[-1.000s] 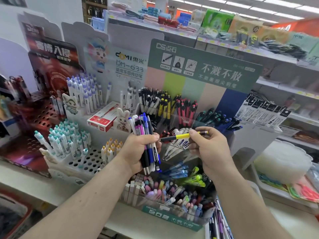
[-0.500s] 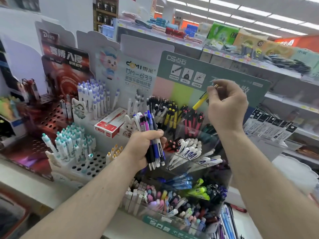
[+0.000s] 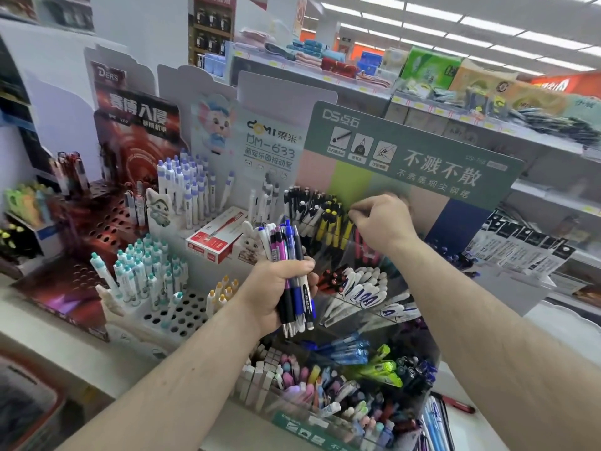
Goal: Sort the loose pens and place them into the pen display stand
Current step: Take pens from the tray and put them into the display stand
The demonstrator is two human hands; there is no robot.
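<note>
Since 0.5 s ago your right hand (image 3: 380,222) has dropped from the green header to the top row of the pen display stand (image 3: 419,177), w/ the yellow pen now among the yellow-black pens (image 3: 335,227). Head view: right fingers curled at that row; grip can't be told. Your left hand (image 3: 276,288) grips the loose pens (image 3: 292,271), upright, in front of the stand.
</note>
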